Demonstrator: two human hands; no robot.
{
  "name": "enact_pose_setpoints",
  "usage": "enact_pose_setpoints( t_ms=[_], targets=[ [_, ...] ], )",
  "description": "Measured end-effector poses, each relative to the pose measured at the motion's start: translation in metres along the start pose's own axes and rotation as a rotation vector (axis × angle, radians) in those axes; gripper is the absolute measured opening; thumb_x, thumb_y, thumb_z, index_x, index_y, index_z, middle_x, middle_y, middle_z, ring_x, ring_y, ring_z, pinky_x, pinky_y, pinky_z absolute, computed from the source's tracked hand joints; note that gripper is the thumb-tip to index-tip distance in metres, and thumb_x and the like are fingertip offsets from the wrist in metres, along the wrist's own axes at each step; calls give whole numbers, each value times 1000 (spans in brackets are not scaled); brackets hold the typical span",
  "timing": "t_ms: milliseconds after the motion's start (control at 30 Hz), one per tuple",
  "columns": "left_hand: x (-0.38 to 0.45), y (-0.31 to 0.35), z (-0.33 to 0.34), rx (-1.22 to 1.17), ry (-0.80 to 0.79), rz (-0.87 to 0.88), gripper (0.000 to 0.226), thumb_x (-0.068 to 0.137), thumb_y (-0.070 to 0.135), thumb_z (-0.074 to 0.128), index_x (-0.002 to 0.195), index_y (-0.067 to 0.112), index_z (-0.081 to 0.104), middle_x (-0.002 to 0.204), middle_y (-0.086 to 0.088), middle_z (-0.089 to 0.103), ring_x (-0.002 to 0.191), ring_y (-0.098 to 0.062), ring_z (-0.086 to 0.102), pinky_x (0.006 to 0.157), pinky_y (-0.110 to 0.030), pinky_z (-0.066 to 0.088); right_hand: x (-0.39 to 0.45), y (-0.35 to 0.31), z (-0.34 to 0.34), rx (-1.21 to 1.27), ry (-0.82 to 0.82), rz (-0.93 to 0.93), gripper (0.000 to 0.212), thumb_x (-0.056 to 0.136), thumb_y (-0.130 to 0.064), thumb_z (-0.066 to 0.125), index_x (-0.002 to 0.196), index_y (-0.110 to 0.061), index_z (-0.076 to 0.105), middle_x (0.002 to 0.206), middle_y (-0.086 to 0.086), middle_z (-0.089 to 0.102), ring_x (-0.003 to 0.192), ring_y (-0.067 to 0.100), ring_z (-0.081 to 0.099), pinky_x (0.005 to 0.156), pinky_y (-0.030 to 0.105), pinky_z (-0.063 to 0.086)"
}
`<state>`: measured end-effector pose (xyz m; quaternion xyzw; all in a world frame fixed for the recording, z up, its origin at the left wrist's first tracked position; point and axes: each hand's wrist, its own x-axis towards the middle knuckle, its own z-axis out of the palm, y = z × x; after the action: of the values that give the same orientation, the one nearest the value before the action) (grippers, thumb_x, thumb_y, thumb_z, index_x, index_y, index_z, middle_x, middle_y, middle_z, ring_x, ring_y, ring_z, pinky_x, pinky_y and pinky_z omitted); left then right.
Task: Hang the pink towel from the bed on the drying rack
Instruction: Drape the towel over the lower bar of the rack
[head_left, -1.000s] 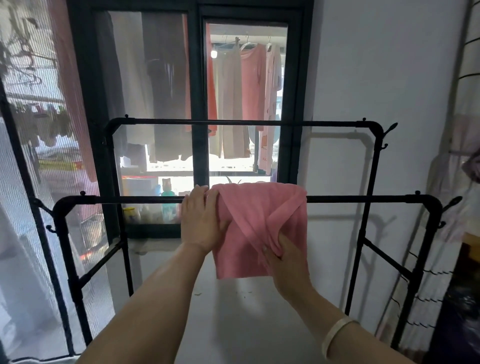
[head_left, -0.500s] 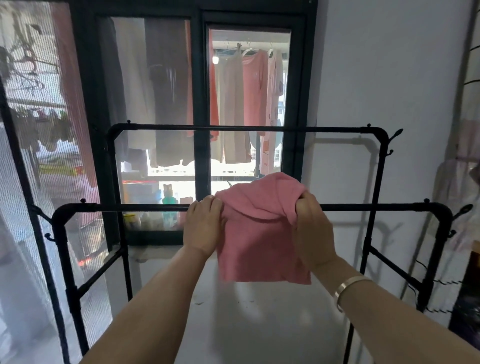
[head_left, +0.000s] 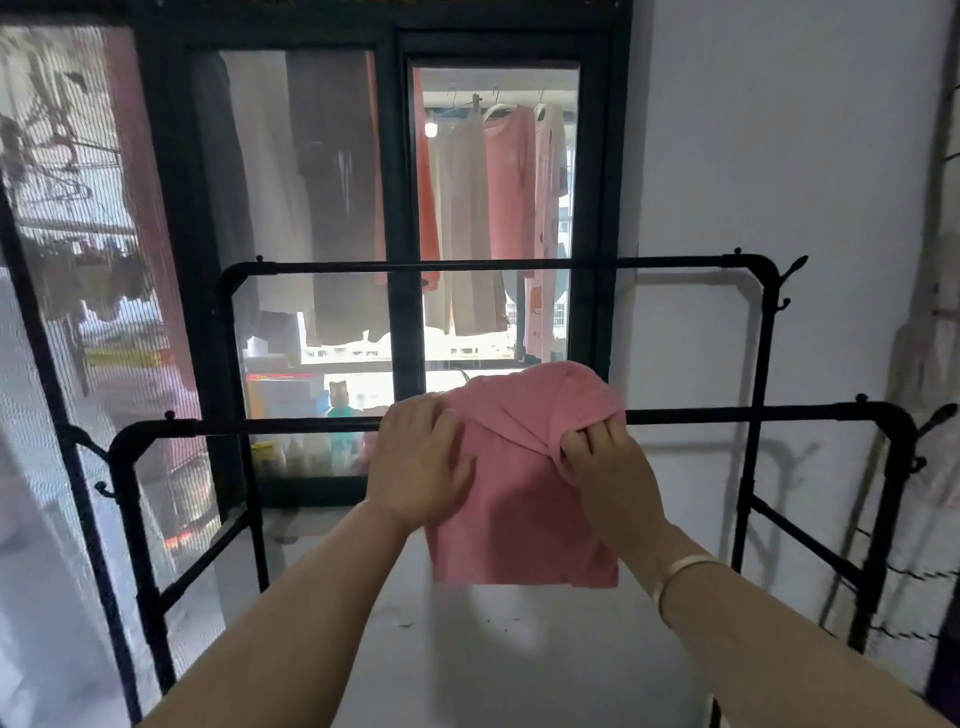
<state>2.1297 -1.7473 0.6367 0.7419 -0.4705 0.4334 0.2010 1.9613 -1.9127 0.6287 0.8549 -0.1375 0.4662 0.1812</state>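
Observation:
The pink towel (head_left: 519, 499) is draped over the near, lower bar of the black drying rack (head_left: 753, 417), bunched at the top and hanging down in front. My left hand (head_left: 418, 465) presses flat on the towel's left side at the bar. My right hand (head_left: 605, 470) pinches a fold of the towel near its upper right corner, just below the bar. A bracelet sits on my right wrist.
A second, higher rack bar (head_left: 493, 266) runs behind. A dark-framed window (head_left: 400, 218) stands beyond it, with clothes (head_left: 511, 197) hanging outside. A white wall (head_left: 779, 156) is on the right, a mesh screen (head_left: 78, 260) on the left. Coat hooks (head_left: 795, 267) jut from the rack's right posts.
My right hand rose from the towel's lower edge to its upper right corner and now pinches a fold there. My left hand stays on the left side. The view shifted slightly downward.

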Motion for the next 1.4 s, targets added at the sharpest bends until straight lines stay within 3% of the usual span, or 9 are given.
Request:
enact_pose_setpoints(
  t_ms=[267,433,667,767,867,1000,1167,1300,1400],
  targets=[
    [33,-2,12,-127,-233,-102,48,66,60,64,93,27,41,90,4,53,80,-21,52,74,-35,44,21,11,-5,36,123,-31,12,74,3,57,82,-6,60,83,14,67,72,33,60,61,34,47],
    [23,8,18,-90,-149,-125,42,75,57,65,89,22,46,81,3,53,72,-22,50,75,-38,43,29,12,-6,-81,75,-56,14,71,-2,70,81,-8,62,81,12,69,72,31,63,60,33,47],
    [15,13,14,-146,-115,-135,47,83,61,53,102,19,51,89,-2,57,78,-25,51,81,-42,43,49,18,-20,-260,36,-50,20,83,-4,60,102,-9,61,86,9,65,54,23,55,39,28,41],
    [12,13,16,-75,-156,-98,54,88,61,45,124,22,46,98,-2,57,86,-24,49,86,-41,40,66,21,-21,-44,-129,55,33,92,-13,51,125,-16,49,117,9,56,66,29,58,50,34,49],
    [9,8,15,-26,-170,-44,60,90,60,40,142,28,36,103,-5,56,90,-26,48,87,-42,39,56,12,-12,110,-46,20,30,92,-9,50,121,-14,57,123,9,58,75,30,58,59,40,51],
    [8,7,14,-57,-140,-64,56,91,64,34,138,34,39,102,-2,55,90,-23,47,87,-40,38,39,7,5,261,-79,64,46,90,-4,47,136,-4,43,144,19,42,109,39,55,94,47,46],
    [11,11,17,-131,-142,-123,49,89,63,41,127,33,52,105,2,58,95,-20,50,90,-39,37,36,23,4,563,-196,373,90,81,-48,63,149,-25,9,159,7,7,136,33,34,104,46,40],
    [10,13,15,-177,-130,-157,54,88,62,39,129,28,53,111,1,59,99,-20,51,94,-40,38,34,26,3,637,-210,460,82,81,-48,60,146,-25,16,154,-1,21,128,22,42,94,41,44],
    [12,11,12,-230,-141,-199,54,92,54,38,132,22,53,116,-2,60,103,-23,53,97,-42,38,42,27,4,581,-291,495,38,89,-47,45,106,-15,54,105,1,52,94,20,54,72,31,38]
  ],
)
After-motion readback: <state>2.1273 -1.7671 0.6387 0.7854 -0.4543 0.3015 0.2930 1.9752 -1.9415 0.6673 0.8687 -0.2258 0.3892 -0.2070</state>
